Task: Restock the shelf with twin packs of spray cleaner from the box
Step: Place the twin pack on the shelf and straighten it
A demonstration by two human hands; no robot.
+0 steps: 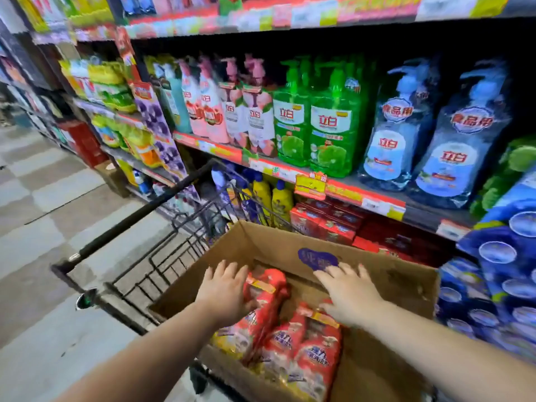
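The left hand (224, 288) is open, its straight, spread fingers lying against the top end of a red twin pack (268, 297); nothing shows it gripping. The right hand (348, 294) is also open, fingers fanned out above the top of a second pack (313, 346), and it is unclear whether the palm touches it. Both packs lie side by side inside the box (275, 239), the first towards its left wall, the second nearer the person, with bare cardboard showing between and beyond them. The box sits in a black wire cart (150, 268) on a tiled floor (58, 198). Beyond the cart stands the shelf (377, 200), carrying pink bottles (232, 111), green bottles (313, 126) and blue pouches (435, 146). On the level below are yellow bottles (272, 198) and red cartons (324, 221).
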